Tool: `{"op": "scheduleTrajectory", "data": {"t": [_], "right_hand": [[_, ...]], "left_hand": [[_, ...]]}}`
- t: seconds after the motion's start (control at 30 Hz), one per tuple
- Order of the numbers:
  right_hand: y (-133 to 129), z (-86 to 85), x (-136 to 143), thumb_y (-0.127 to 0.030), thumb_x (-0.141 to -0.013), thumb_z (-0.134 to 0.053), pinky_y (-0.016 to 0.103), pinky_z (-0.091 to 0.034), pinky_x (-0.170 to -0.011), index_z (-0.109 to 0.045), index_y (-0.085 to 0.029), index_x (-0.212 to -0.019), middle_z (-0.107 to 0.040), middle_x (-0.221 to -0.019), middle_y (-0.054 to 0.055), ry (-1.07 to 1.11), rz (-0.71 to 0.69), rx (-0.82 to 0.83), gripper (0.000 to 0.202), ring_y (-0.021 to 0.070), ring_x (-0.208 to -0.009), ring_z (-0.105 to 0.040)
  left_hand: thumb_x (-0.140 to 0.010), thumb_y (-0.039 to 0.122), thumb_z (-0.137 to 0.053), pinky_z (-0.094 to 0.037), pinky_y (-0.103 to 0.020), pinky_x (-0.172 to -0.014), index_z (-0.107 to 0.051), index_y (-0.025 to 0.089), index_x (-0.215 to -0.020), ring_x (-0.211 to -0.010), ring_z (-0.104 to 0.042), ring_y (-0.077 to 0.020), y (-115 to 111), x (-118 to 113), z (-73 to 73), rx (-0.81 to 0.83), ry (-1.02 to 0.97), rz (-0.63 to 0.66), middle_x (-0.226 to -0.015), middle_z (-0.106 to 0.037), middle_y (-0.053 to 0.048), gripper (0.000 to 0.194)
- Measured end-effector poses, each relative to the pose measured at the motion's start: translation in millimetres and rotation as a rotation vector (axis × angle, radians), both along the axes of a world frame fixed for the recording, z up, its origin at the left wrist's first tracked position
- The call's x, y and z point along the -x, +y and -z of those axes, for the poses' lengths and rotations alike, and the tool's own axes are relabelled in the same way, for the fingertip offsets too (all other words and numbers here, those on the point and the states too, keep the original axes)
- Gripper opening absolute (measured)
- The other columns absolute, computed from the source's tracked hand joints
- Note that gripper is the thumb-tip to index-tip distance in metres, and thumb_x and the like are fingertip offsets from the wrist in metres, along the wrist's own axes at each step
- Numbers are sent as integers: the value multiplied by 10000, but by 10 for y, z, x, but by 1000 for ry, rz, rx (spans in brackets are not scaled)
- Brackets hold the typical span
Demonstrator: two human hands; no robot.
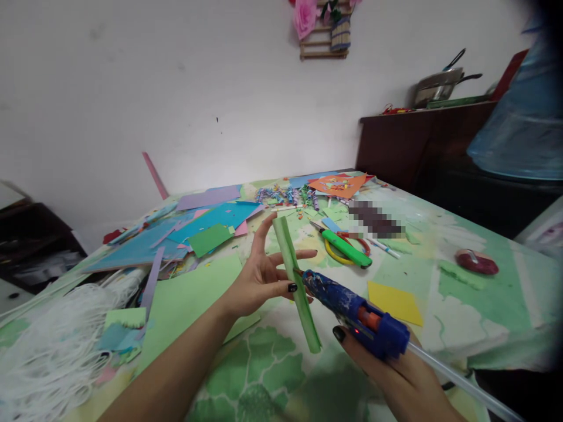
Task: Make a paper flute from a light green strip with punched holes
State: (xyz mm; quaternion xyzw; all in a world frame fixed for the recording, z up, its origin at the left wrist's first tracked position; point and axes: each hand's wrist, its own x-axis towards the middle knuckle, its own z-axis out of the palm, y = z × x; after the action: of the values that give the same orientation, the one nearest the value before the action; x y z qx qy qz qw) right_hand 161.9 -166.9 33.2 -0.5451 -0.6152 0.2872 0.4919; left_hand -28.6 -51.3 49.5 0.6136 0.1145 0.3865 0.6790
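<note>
Tilting lengthwise, top leftward, the green paper roll (pixel 295 275) seems pinched by left fingers (pixel 285 288).

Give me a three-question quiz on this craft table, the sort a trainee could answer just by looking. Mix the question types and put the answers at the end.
1. Multiple choice. What does the left hand hold?
a) a yellow sheet
b) a rolled piece of green paper
c) a pair of scissors

2. True or false: the heap of white cord lies at the right side of the table.

3. Fill the gap: the right hand holds a glue gun with a ____ body and a clear glue stick sticking out of its back.

Key: 1 b; 2 false; 3 blue
</note>
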Motion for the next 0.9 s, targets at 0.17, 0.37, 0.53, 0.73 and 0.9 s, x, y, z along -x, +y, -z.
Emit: {"op": "scheduleTrajectory", "data": {"t": [0.17,0.37,0.53,0.73,0.9], "right_hand": [[-6,36,-10,-386,-813,-528,229,-375,-457,-541,-217,-722,-540,-534,-25,-13,-19,-24,192,129,-476,-482],[-50,112,-196,-385,-820,-506,246,-433,-510,-589,-229,-870,-615,-660,2,-100,77,-51,184,156,-547,-562],[6,268,-543,-276,-785,-523,253,-446,-535,-555,-226,-965,-639,-778,7,-522,219,-156,190,169,-621,-605],[174,295,-698,-226,-814,-531,365,-469,-628,-536,-182,-1037,-589,-939,92,-955,146,-54,227,233,-721,-587],[429,90,-522,-194,-856,-521,440,-456,-715,-554,-143,-1049,-560,-1016,145,-1131,-41,-57,202,269,-821,-565]], "left_hand": [[-792,56,-638,-588,-316,-685,85,512,-1379,-856,-700,-213,5,-3,2,8,6,-13,-1273,-574,-131,1036],[-787,101,-656,-572,-479,-702,94,509,-1379,-829,-701,-270,36,-12,12,22,22,-119,-1037,-656,-63,1038],[-771,109,-670,-562,-504,-689,87,490,-1384,-800,-701,-277,61,3,3,26,17,-182,-906,-652,-20,1046],[-775,107,-664,-566,-480,-684,186,489,-1363,-771,-700,-244,47,16,-30,7,-5,-171,-881,-642,5,1102],[-784,86,-641,-566,-479,-653,188,501,-1358,-736,-698,-240,10,33,-57,2,-33,-88,-871,-635,10,1091]]}}
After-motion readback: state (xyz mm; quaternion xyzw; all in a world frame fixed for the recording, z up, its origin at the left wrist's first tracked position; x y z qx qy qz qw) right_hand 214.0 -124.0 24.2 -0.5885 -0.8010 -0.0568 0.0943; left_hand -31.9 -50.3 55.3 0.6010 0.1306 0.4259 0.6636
